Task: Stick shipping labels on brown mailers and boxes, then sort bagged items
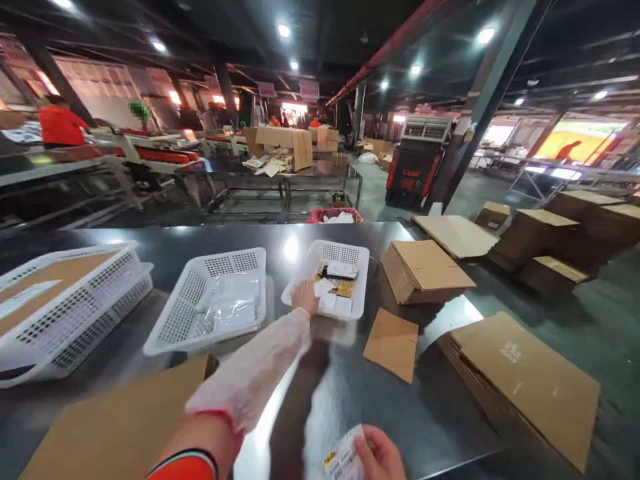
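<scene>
My left hand (306, 299), its forearm in a whitish sleeve cover (260, 367), reaches over the near left side of a white plastic basket (364, 277). Its fingers look curled in, beside white cards (325, 287) in that basket; whatever they grip is hidden. Black-and-yellow printed packets (344, 287) and a white packet (343, 269) lie there too. Close to me, at the bottom of the view, my right hand (383, 455) pinches a small white label (345, 457) with a barcode and a yellow mark.
A second basket (173, 323) holds clear plastic-wrapped white items (235, 297). Stacked baskets (95, 320) stand far left. Flat cardboard (115, 417) lies at near left, a loose piece (393, 343) at mid-right. Carton stacks (430, 263) (530, 373) line the right side.
</scene>
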A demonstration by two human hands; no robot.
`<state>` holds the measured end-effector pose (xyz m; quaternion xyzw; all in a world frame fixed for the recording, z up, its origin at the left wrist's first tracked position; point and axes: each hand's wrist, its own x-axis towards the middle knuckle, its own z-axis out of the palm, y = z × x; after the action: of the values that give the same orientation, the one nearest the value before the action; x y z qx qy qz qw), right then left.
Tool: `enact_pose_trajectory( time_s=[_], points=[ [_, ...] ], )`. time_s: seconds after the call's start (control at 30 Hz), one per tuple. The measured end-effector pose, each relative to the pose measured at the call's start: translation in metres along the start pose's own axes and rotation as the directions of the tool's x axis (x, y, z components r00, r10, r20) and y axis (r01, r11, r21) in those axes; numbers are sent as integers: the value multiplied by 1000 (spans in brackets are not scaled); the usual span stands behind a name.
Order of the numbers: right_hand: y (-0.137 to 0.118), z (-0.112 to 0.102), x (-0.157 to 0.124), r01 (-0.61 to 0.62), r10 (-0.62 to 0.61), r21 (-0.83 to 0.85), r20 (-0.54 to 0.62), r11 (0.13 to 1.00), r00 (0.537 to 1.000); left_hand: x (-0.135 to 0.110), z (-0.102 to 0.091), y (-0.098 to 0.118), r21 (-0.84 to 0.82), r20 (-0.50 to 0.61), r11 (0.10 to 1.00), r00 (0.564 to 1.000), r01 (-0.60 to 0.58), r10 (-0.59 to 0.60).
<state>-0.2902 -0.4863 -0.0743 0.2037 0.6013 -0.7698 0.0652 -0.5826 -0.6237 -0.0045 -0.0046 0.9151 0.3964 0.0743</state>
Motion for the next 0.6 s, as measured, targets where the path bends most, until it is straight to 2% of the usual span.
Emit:
enact_pose_trajectory(
  time_s=[0.07,0.1,0.17,0.23,0.3,0.33,0.4,0.5,0.6],
  points=[
    [-20,4,1,1,6,-72,83,997,997,-31,-2,-3,-18,172,1000,985,11,-8],
    [-30,9,1,7,5,-94,127,996,992,-51,-5,-6,-39,281,999,960,28,-16],
    [-44,22,1,32,4,-145,244,989,970,-96,-19,-14,-80,483,993,875,87,-38],
    [-54,38,-2,90,-5,-211,371,973,928,-142,-37,-22,-146,645,974,763,174,-40],
    [-60,54,-9,168,-9,-278,493,946,870,-182,-57,-32,-255,747,923,664,288,-1],
    [-62,63,-14,205,-7,-305,544,930,839,-199,-67,-37,-311,770,888,637,339,26],
    [-64,79,-26,272,2,-344,623,899,782,-228,-85,-49,-395,766,827,640,400,56],
    [-64,103,-46,347,20,-384,695,856,719,-262,-110,-68,-435,721,795,692,423,26],
    [-60,126,-67,392,44,-395,749,831,661,-292,-131,-89,-503,693,723,721,473,10]
  ],
)
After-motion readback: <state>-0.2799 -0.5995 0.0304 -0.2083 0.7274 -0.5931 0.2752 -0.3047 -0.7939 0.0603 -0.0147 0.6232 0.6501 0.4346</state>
